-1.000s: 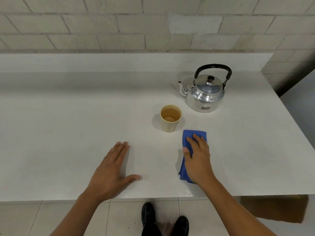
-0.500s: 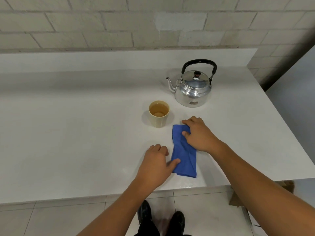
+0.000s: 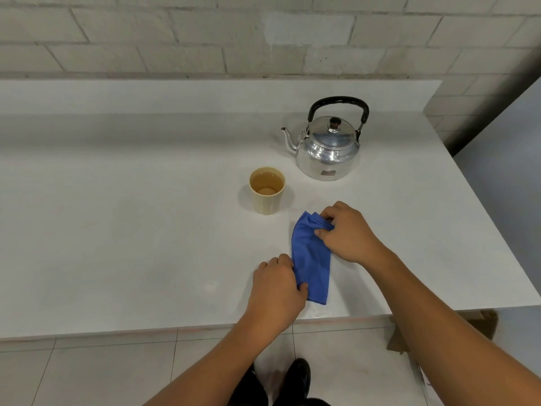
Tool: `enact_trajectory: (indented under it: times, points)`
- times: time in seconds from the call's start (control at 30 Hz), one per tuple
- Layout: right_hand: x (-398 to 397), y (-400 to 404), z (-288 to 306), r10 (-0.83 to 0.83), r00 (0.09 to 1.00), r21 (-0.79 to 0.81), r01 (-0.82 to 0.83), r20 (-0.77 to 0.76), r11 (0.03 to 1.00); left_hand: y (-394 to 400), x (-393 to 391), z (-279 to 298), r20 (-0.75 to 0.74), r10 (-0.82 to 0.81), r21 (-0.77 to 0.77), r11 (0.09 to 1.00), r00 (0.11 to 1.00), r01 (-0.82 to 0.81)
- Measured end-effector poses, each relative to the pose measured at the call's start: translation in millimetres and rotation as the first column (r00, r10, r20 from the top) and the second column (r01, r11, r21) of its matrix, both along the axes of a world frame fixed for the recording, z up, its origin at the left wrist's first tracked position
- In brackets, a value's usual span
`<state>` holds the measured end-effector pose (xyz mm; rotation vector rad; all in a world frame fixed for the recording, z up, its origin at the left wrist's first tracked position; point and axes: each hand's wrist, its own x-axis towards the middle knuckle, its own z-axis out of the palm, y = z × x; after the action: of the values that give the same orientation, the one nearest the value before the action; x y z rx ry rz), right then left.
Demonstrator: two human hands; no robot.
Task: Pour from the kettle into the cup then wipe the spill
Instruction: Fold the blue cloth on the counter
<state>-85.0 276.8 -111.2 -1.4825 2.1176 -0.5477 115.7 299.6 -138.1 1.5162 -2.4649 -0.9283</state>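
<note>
Pour looks done, I'm on the wipe: right hand (image 3: 349, 232) and left hand (image 3: 278, 288) each hold a pinch grip on the blue cloth (image 3: 311, 259). Next, I find the spill.

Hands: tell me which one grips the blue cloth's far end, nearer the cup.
The right hand: it bunches the blue cloth's far end beside the cup; the left hand pinches the near end.

Kettle (image 3: 327, 153): polished, mirror-glossy metal with a black matt handle. Cup (image 3: 266, 190): smooth cream plastic. Cloth (image 3: 311, 259): soft blue matt fabric. Desk (image 3: 117, 218): smooth, pale, faintly sheened surface.
</note>
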Motion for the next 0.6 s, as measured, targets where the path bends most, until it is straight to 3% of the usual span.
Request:
enact_trajectory:
  times: [0.17,0.4,0.53,0.6]
  points:
    - [7.1,17.2,26.1,-0.039,0.983,-0.033,0.046,0.182,0.998,-4.0,13.0,3.9,-0.069,0.069,0.181,0.982,0.995,-0.056]
    - [36.7,33.1,83.7,0.084,0.899,-0.121,-0.034,0.43,0.992,-4.6,36.1,1.3,-0.238,0.116,0.255,0.965,0.964,-0.053]
    - [59.5,30.0,111.0,0.13,0.858,-0.188,-0.04,0.497,0.981,-10.2,53.8,4.0,-0.382,0.279,0.394,0.912,0.881,-0.118]
    - [68.7,25.1,120.8,0.135,0.837,-0.221,-0.018,0.53,0.975,-16.1,65.2,10.4,-0.446,0.406,0.511,0.847,0.798,-0.145]
